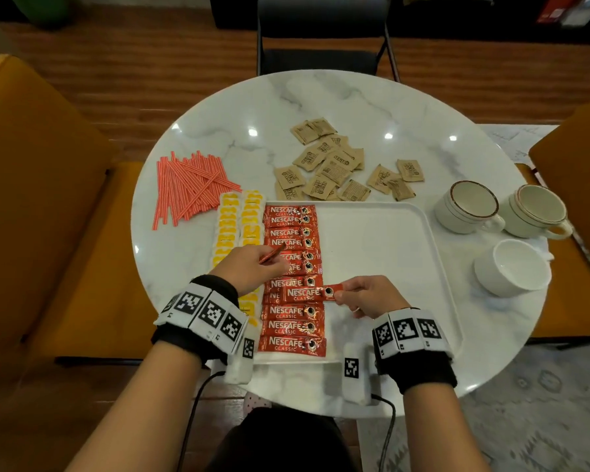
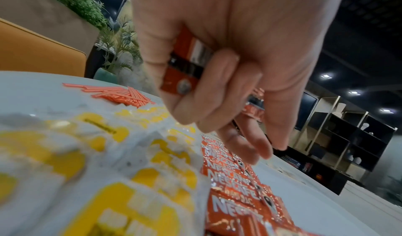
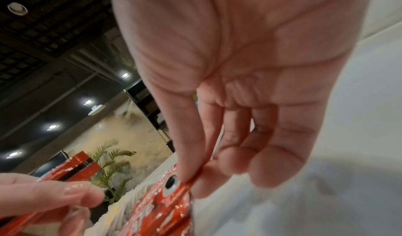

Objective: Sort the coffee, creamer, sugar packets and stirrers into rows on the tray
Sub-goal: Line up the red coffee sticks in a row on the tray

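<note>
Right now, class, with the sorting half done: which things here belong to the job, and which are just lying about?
Belong to the job:
coffee sachets
creamer packets
sugar packets
stirrers
tray

Just lying about:
three cups
black chair
orange chairs

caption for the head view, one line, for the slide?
Right hand lays a coffee packet on the tray row; left hand holds spare packets.
</note>
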{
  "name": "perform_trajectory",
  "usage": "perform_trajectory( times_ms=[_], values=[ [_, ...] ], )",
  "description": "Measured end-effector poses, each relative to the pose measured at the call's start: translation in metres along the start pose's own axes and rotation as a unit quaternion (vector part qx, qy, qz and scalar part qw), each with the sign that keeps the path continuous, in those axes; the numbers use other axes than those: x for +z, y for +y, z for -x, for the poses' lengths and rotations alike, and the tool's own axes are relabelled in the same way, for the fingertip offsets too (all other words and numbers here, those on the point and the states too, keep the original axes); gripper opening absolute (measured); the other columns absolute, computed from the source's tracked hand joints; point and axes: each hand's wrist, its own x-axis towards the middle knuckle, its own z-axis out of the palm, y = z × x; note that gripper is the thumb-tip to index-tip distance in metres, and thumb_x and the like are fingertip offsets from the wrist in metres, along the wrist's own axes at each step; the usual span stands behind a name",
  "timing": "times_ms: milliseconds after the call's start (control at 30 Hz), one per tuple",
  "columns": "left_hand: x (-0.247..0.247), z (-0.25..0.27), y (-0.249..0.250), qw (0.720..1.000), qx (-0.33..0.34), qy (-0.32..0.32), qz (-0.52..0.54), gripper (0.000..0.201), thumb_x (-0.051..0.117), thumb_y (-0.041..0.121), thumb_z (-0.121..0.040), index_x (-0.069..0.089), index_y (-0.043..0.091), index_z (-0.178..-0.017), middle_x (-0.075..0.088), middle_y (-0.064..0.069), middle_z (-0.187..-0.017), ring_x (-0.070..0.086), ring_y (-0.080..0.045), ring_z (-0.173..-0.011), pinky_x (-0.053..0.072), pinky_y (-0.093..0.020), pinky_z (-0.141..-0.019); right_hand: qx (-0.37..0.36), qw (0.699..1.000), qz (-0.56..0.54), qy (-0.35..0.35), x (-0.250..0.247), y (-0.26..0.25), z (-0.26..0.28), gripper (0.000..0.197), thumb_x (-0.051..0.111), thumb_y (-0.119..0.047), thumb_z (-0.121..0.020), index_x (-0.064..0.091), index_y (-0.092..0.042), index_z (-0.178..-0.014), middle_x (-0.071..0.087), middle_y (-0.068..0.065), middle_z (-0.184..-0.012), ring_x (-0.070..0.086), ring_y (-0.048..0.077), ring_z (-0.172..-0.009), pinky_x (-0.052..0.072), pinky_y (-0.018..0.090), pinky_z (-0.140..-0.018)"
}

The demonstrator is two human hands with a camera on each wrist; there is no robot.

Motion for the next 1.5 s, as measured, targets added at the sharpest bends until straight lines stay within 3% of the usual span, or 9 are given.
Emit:
perform_trajectory(
  times_ms=[333,633,800,1000,1100,1200,1300,1367,1500],
  values=[
    [-0.006,0.004,-0.006,1.000,-0.009,0.022,-0.002,0.019,0.057,0.031,-0.091,0.061,0.013,-0.085,0.051,0.006,-0.071,0.043,-0.007,-0.061,0.033,-0.014,-0.054,0.032,0.999,0.007,0.011,0.017,0.000,-0.003,0.016,0.071,-0.008,-0.078,0.058,-0.015,-0.072,0.057,-0.001,-0.066,0.046,0.010,-0.056,0.038,0.020,-0.054],
    [-0.009,0.006,-0.009,1.000,-0.022,0.018,-0.005,0.025,0.057,0.033,-0.090,0.067,0.011,-0.096,0.060,-0.004,-0.086,0.047,-0.011,-0.066,0.037,-0.021,-0.062,0.035,0.998,0.036,0.038,0.024,-0.004,-0.005,0.020,0.071,-0.017,-0.078,0.056,-0.016,-0.066,0.059,-0.004,-0.069,0.048,0.008,-0.057,0.039,0.019,-0.055],
    [-0.009,0.005,-0.011,0.999,-0.026,0.020,0.008,0.026,0.058,0.034,-0.089,0.067,0.011,-0.099,0.066,-0.011,-0.105,0.058,-0.021,-0.087,0.043,-0.024,-0.073,0.040,0.997,0.041,0.045,0.025,-0.004,-0.005,0.020,0.072,-0.020,-0.078,0.055,-0.017,-0.068,0.058,-0.004,-0.068,0.047,0.006,-0.057,0.041,0.018,-0.058],
    [-0.008,0.007,-0.010,1.000,-0.026,0.014,0.000,0.027,0.057,0.035,-0.090,0.067,0.012,-0.099,0.065,-0.008,-0.096,0.050,-0.013,-0.072,0.039,-0.020,-0.064,0.042,0.997,0.057,0.044,0.027,-0.006,-0.006,0.022,0.072,-0.023,-0.078,0.053,-0.017,-0.069,0.056,-0.004,-0.070,0.046,0.006,-0.060,0.042,0.021,-0.064],
    [-0.007,0.009,-0.007,0.999,-0.026,0.018,0.007,0.024,0.056,0.034,-0.091,0.064,0.016,-0.105,0.057,0.005,-0.080,0.050,-0.008,-0.068,0.037,-0.015,-0.059,0.034,0.997,0.059,0.046,0.027,-0.004,-0.006,0.023,0.072,-0.024,-0.078,0.053,-0.017,-0.068,0.056,-0.005,-0.068,0.046,0.006,-0.059,0.040,0.019,-0.060],
    [-0.008,0.009,-0.003,1.000,-0.012,0.007,0.014,0.030,0.052,0.026,-0.094,0.058,0.019,-0.122,0.059,0.006,-0.099,0.054,-0.010,-0.085,0.041,-0.017,-0.066,0.031,0.997,0.053,0.048,0.026,-0.004,-0.005,0.023,0.072,-0.025,-0.078,0.053,-0.017,-0.069,0.056,-0.005,-0.068,0.047,0.006,-0.060,0.042,0.021,-0.065],
    [-0.008,0.008,-0.001,1.000,-0.002,-0.019,0.021,0.018,0.046,0.019,-0.096,0.062,0.019,-0.105,0.058,0.006,-0.078,0.050,-0.010,-0.066,0.038,-0.016,-0.059,0.008,0.998,0.033,0.057,0.023,-0.005,-0.004,0.021,0.071,-0.026,-0.079,0.053,-0.018,-0.071,0.056,-0.005,-0.070,0.048,0.007,-0.060,0.042,0.021,-0.061],
    [-0.006,0.009,0.001,0.999,0.012,-0.028,0.015,0.018,0.044,0.021,-0.097,0.059,0.023,-0.087,0.052,0.008,-0.068,0.044,-0.008,-0.059,0.035,-0.014,-0.055,-0.031,0.998,0.010,0.059,0.021,-0.008,-0.002,0.017,0.069,-0.026,-0.081,0.054,-0.019,-0.075,0.058,-0.002,-0.074,0.048,0.008,-0.059,0.039,0.018,-0.055],
    [0.000,0.008,0.003,0.997,0.041,-0.072,-0.004,0.024,0.043,0.026,-0.098,0.063,0.015,-0.104,0.058,0.005,-0.075,0.047,-0.007,-0.061,0.037,-0.017,-0.059,-0.110,0.989,-0.090,0.032,0.021,-0.018,0.007,0.029,0.069,-0.022,-0.081,0.059,-0.020,-0.108,0.061,0.001,-0.091,0.056,0.008,-0.069,0.044,0.019,-0.057]
  ],
)
